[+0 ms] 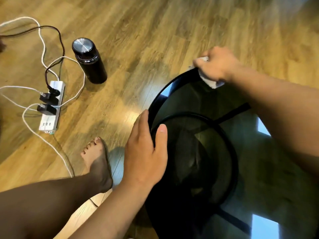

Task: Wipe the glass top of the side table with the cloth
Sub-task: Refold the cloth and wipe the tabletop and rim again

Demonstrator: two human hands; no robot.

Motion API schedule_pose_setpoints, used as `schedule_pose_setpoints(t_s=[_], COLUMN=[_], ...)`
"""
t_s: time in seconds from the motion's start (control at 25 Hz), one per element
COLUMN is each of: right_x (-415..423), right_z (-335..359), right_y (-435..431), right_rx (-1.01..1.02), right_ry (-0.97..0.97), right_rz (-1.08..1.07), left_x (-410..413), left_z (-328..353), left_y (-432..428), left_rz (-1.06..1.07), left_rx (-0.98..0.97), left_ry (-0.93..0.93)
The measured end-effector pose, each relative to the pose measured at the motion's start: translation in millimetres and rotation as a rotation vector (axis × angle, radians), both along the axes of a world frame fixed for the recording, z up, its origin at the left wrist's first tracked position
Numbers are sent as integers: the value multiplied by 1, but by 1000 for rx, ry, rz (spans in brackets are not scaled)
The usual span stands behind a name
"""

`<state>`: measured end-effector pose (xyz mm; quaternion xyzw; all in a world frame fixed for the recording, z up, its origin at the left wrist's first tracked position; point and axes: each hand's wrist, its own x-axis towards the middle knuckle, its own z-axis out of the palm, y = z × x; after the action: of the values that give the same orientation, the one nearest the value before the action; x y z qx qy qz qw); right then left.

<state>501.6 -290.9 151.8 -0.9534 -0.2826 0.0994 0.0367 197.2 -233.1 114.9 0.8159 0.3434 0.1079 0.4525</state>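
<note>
The round side table has a dark glass top [193, 99] in a black rim, with a black ring frame showing through the glass. My right hand [218, 63] is at the far edge of the top, closed around a white cloth [211, 82] that presses on the glass and rim. My left hand [146, 150] grips the near-left rim, thumb lying on the glass and fingers over the edge. Most of the cloth is hidden under my right hand.
On the wooden floor to the left stand a black flask with a metal lid [88, 62] and a white power strip [51, 106] with black plugs and trailing white and black cables. My bare foot [97, 161] rests on the floor close to the table.
</note>
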Motion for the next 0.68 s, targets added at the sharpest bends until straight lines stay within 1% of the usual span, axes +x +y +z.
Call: schedule_pose_setpoints(t_s=[0.08,0.12,0.2,0.28,0.32,0.36,0.44,0.52,0.6,0.68], right_x=[-17,-36,-86,-127,-132,-125,-91,-46,-2,34], right_z=[-4,-5,-8,-12,-11,-8,-4,-3,-5,-9], right_y=[17,30,52,61,59,55,42,28,3,-40], right_rx=[118,156,124,58,59,76,121,123,67,53], right_ry=[3,35,86,47,14,-8,-21,-30,-47,-50], right_rz=[83,174,407,623,670,660,531,295,67,-97], left_x=[1,1,0,1,0,0,0,0,-1,-2], left_z=[2,3,6,7,8,8,6,4,3,3], left_y=[0,1,1,2,2,2,1,1,2,2], left_rz=[-1,-4,2,-4,-3,-4,-6,0,1,3], left_rx=[-26,-37,-63,-66,-58,-55,-66,-75,-69,-56], left_ry=[-8,-14,-24,-43,-43,-42,-41,-40,-33,-15])
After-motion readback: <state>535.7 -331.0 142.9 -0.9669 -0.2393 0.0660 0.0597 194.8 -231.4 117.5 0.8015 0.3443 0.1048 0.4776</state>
